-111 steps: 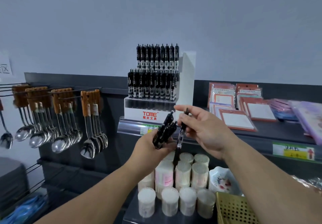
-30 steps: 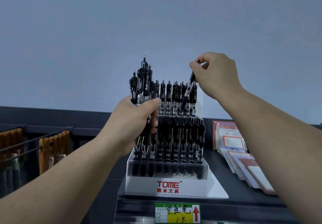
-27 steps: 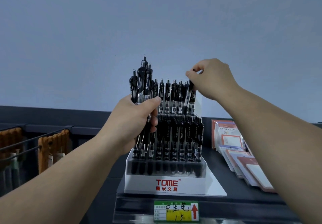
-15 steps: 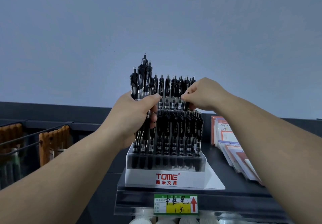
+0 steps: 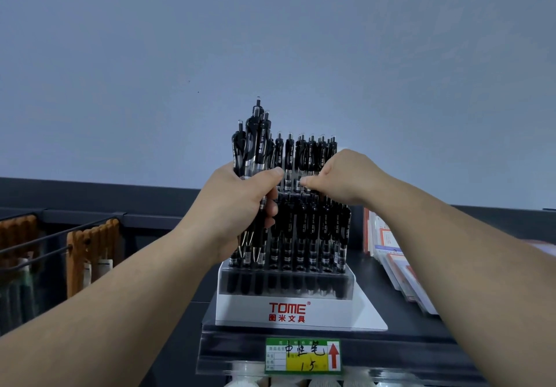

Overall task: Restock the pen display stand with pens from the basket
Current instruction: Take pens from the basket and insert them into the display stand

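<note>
Left hand (image 5: 240, 206) grips a bundle of slim black plastic pens (image 5: 255, 146), clips up and metal tips down, just before the left side of the stand. Right hand (image 5: 340, 176) has its fingers curled at the far row of pens (image 5: 313, 155); whether it pinches one, I cannot tell. The white stepped display stand (image 5: 285, 305), with a clear front wall, sits on the dark shelf (image 5: 421, 323), above a green and yellow price label (image 5: 302, 356). Flat packets (image 5: 400, 269) lie to the right.

black pens (image 5: 313, 227), white stand (image 5: 285, 299), green-and-yellow price tag (image 5: 302, 356), seemingly brown handles (image 5: 90, 236)
</note>
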